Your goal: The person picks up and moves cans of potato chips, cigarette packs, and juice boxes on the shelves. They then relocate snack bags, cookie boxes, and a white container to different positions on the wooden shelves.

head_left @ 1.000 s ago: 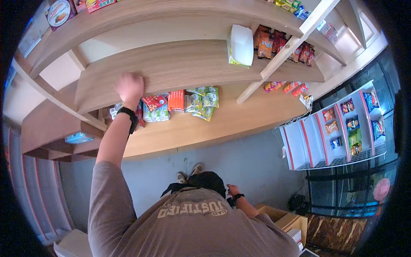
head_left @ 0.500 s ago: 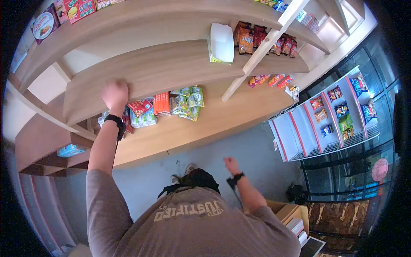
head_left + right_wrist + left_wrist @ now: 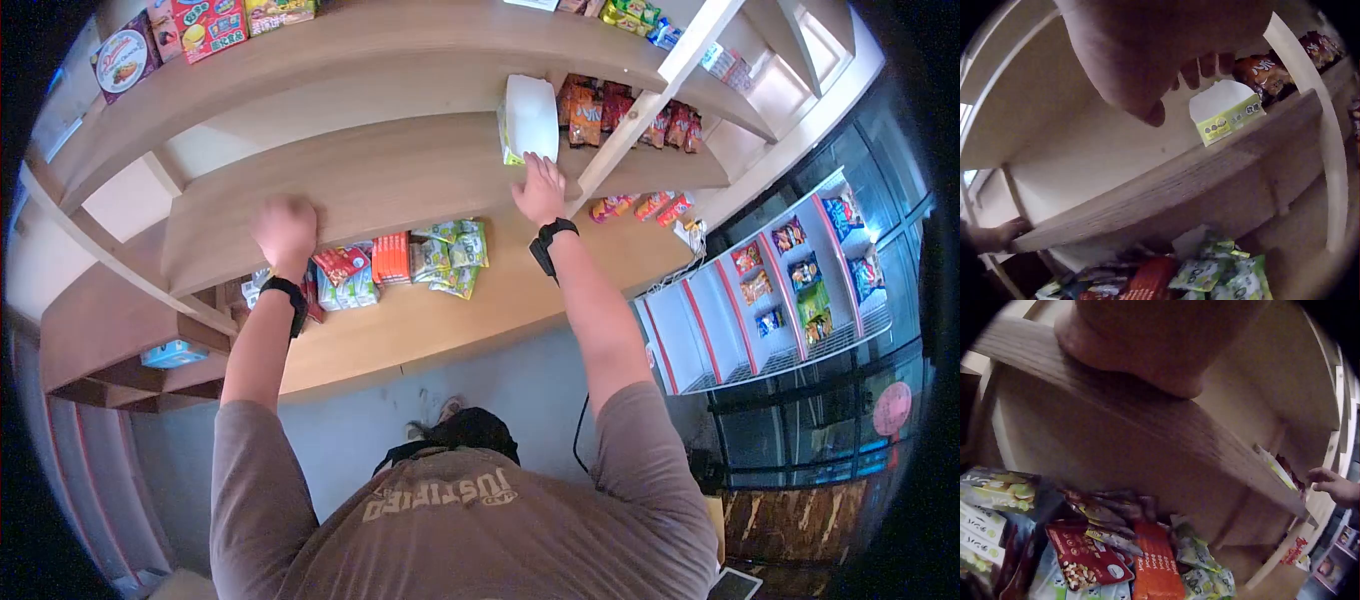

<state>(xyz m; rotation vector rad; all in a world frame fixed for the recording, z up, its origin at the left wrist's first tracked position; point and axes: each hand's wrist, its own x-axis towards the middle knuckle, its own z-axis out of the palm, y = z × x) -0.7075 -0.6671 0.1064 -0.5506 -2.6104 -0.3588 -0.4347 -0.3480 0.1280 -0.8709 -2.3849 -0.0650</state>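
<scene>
My left hand (image 3: 285, 232) rests on the front of the middle shelf board (image 3: 340, 160), over packaged snacks; its fingers are blurred in the head view and largely hidden in the left wrist view (image 3: 1141, 344). The right hand (image 3: 541, 190) reaches to the same board with fingers extended, at the near end of a white and green open carton (image 3: 532, 118). In the right wrist view, those fingers hang just above the carton (image 3: 1225, 119), and contact cannot be told. Orange and dark red snack bags (image 3: 586, 112) stand beside the carton.
Below the board lie a red pouch (image 3: 341, 263), orange packs (image 3: 391, 258) and green bags (image 3: 465, 245) on the lower counter (image 3: 450, 312). A slanted wooden post (image 3: 625, 135) stands right of the carton. Boxes (image 3: 212, 28) line the upper shelf; a white snack rack (image 3: 700, 325) stands at right.
My right hand has come up from low beside the body to the shelf by the carton. The left hand stays on the board, and the head view has shifted slightly.
</scene>
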